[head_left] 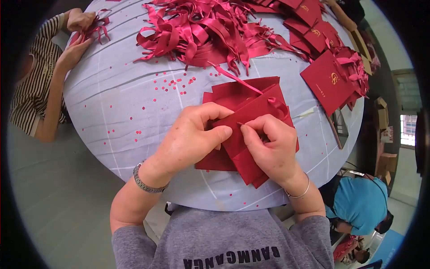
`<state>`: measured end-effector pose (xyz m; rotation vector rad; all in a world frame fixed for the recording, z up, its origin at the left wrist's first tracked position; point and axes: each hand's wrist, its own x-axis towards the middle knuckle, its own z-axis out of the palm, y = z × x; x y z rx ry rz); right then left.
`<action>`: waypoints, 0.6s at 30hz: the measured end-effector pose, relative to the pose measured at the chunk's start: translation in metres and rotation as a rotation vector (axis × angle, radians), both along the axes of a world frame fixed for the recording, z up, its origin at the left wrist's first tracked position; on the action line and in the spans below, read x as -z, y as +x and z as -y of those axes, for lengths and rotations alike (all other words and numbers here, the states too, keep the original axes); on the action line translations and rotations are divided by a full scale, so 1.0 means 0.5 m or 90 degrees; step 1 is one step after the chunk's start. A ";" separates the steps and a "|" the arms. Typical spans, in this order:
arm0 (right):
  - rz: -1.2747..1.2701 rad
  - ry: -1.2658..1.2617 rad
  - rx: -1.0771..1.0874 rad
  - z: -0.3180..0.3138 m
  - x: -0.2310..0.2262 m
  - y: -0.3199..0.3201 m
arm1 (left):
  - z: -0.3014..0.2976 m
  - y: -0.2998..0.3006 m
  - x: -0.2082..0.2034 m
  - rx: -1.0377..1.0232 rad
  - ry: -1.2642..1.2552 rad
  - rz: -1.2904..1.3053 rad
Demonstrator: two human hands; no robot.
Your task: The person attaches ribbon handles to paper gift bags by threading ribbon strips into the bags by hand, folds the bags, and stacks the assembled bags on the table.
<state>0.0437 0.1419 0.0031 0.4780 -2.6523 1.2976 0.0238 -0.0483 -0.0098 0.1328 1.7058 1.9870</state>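
A dark red paper gift bag [245, 159] is tilted between my hands above the near part of the round table. My left hand [190, 134] pinches its upper left edge between thumb and fingers. My right hand [273, 145] is closed, thumb against forefinger, on the tip of a red satin ribbon at the bag's face. Part of that ribbon [278, 106] loops out near the bag's upper right corner. More flat red bags [212, 157] lie under it. A pink-red ribbon [235, 77] stretches up from the bags toward the heap.
A big heap of red ribbons [201, 33] covers the far middle of the table [107, 154]. Red bags [329, 83] are stacked at the far right. Small red paper dots [174, 83] are scattered about. A person in a striped top [38, 85] handles ribbons at left; another wears blue [360, 204].
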 end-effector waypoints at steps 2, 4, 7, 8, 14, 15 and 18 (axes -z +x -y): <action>0.017 -0.018 0.023 0.004 -0.003 -0.001 | -0.002 0.001 -0.004 -0.001 -0.012 -0.012; 0.009 -0.004 0.032 0.007 -0.003 -0.001 | -0.001 0.002 -0.007 0.017 -0.036 0.031; -0.060 0.065 0.016 0.008 -0.003 -0.004 | -0.003 0.004 -0.001 0.009 -0.058 0.007; -0.120 0.121 -0.008 0.008 -0.003 -0.006 | -0.005 0.006 -0.005 0.008 -0.058 0.007; -0.212 0.198 -0.074 -0.001 0.000 -0.015 | -0.013 0.009 -0.009 -0.039 -0.058 -0.004; -0.212 0.198 -0.075 -0.001 0.000 -0.014 | -0.015 0.009 -0.009 -0.042 -0.051 -0.007; -0.182 0.193 -0.058 0.003 -0.007 -0.008 | -0.024 0.017 0.007 -0.056 -0.091 -0.122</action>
